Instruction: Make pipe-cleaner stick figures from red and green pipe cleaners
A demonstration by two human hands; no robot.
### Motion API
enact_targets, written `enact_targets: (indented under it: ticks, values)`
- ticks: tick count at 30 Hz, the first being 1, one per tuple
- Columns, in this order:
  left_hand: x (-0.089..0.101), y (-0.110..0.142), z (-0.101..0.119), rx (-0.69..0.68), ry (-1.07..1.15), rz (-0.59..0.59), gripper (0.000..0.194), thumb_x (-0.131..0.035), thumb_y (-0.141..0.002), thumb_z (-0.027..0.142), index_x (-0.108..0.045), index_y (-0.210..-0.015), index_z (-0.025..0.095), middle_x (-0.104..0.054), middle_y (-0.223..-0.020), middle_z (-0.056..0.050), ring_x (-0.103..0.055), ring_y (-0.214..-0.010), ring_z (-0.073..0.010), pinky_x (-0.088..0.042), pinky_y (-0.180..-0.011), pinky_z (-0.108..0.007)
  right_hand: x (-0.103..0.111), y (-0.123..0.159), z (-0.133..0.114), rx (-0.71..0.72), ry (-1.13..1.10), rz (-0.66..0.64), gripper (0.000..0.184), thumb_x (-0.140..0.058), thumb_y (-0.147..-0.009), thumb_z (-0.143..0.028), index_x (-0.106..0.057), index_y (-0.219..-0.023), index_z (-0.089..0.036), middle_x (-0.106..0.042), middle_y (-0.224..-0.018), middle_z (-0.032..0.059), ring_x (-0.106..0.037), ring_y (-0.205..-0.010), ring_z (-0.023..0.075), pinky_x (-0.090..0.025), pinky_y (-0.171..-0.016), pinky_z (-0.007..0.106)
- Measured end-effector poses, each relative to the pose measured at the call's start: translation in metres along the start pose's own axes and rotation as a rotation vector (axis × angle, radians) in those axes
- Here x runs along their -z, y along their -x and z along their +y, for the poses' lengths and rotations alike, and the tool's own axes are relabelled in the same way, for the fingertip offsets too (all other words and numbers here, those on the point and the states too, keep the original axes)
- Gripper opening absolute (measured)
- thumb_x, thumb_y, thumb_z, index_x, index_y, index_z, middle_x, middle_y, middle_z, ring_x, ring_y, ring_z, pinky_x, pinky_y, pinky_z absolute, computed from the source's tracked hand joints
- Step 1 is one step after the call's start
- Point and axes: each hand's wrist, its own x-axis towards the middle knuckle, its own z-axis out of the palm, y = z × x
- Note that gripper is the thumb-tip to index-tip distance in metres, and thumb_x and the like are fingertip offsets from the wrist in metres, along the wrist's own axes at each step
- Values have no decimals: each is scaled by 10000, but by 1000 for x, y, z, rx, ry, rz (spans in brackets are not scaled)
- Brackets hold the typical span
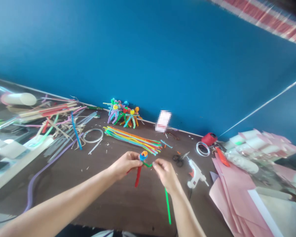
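The left hand (124,164) pinches a small pipe-cleaner figure (143,155) between thumb and fingers, its red stem (138,176) hanging below, near the middle of the brown table (108,204) toward the front edge. The right hand (166,174) has its fingers pressed together, pinching a green pipe cleaner (167,205) just under the figure's head; its long end hangs free, unwrapped. Scissors (179,159) and a white hot glue gun (196,172) lie just right.
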Motion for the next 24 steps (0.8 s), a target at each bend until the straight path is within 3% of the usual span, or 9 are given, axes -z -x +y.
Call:
enact_targets:
  ticks: [4,9,17,24]
  values:
    - [-3,0,-5,29,219,24,165,-679,-542,245,-648,-620,103,-626,-546,-29,-390,-426,-45,-264,-430,-173,-9,-1,6,-117,-150,-74,315,-423,-774,-422,-461,-589,-170,-286,-432,-83,-242,-380,59,-196,-397,195]
    - [-8,-2,-13,-11,259,180,157,-680,-562,245,-627,-619,108,-619,-565,-25,-363,-415,-40,-251,-416,-177,-21,0,14,-113,-131,-38,326,-391,-799,-407,-467,-595,-163,-289,-422,-79,-260,-379,61,-204,-392,191]
    - [-14,-5,-18,-112,72,350,168,-623,-619,278,-603,-650,114,-598,-553,-11,-458,-472,-83,-337,-497,-205,-26,4,11,29,101,10,350,-339,-831,-376,-488,-604,-156,-375,-484,-43,-345,-462,84,-259,-439,189]
    - [-6,-4,-15,-176,-237,309,152,-543,-659,258,-608,-664,120,-621,-576,-14,-542,-573,-143,-371,-548,-223,-13,11,-3,154,281,48,292,-446,-781,-326,-417,-540,-163,-292,-512,-62,-280,-498,74,-253,-475,186]
